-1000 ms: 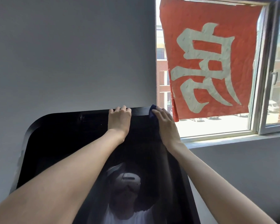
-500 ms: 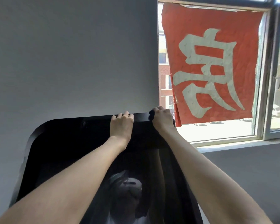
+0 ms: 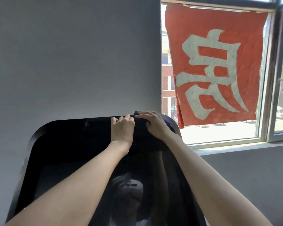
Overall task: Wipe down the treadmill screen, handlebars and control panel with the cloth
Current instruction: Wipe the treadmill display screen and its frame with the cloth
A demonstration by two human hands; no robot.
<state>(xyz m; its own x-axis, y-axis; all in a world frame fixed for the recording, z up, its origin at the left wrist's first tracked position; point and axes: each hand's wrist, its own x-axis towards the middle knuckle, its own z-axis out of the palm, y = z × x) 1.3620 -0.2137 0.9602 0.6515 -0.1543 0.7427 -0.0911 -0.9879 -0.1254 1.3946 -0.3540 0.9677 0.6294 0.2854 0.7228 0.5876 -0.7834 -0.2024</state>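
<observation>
The treadmill screen point(image 3: 64, 152) is a big glossy black panel with rounded corners that fills the lower middle, and it reflects a person wearing a headset. My left hand point(image 3: 122, 129) holds its top edge with the fingers curled over. My right hand point(image 3: 153, 124) is just to the right, near the top right corner. It grips a blue cloth point(image 3: 168, 122) against the top edge, fingers pointing left and almost touching my left hand. Only small blue bits of cloth show beside the hand. Handlebars and control panel are out of view.
A plain grey wall point(image 3: 72, 54) stands right behind the screen. To the right is a window with a red paper sheet point(image 3: 216, 66) bearing a pale character. The window sill point(image 3: 227, 145) and an open window frame point(image 3: 274, 79) are at the far right.
My right hand has turned along the top edge with the cloth, so its fingers now point left and reach my left hand. My left hand keeps its hold.
</observation>
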